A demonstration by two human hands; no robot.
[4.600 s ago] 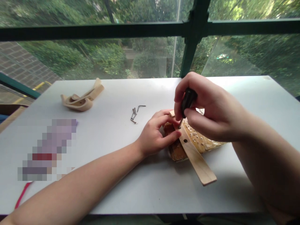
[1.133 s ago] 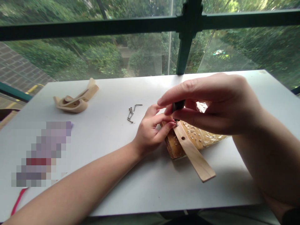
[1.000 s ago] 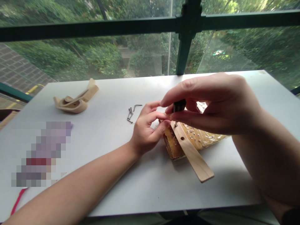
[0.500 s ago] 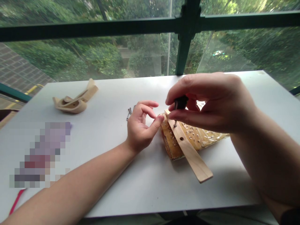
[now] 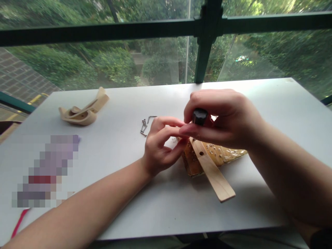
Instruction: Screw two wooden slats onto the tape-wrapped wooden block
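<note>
My right hand [image 5: 224, 119] is closed round the black handle of a screwdriver [image 5: 200, 116], held upright over a wooden strip [image 5: 216, 176]. The screwdriver's tip is hidden behind my fingers. My left hand [image 5: 164, 145] reaches in from the left, thumb and fingers curled together at the strip's far end. What they pinch is hidden, and its fingertips meet my right thumb. A dark hole shows in the strip, which lies slanted across a brown, film-wrapped block [image 5: 193, 164] with a pitted top. The strip's near end juts out past the block.
Several loose screws [image 5: 143, 126] lie just left of my left hand. Curved wooden pieces [image 5: 83, 116] rest at the back left of the white table [image 5: 145, 211]. A blurred-out purple object [image 5: 49, 166] with a red cord [image 5: 19, 223] lies at left. A green-framed window [image 5: 103, 33] stands behind.
My left hand has moved slightly right, its fingers closing in beside the screwdriver. My right hand has shifted a little left and down, covering the screwdriver shaft that showed before.
</note>
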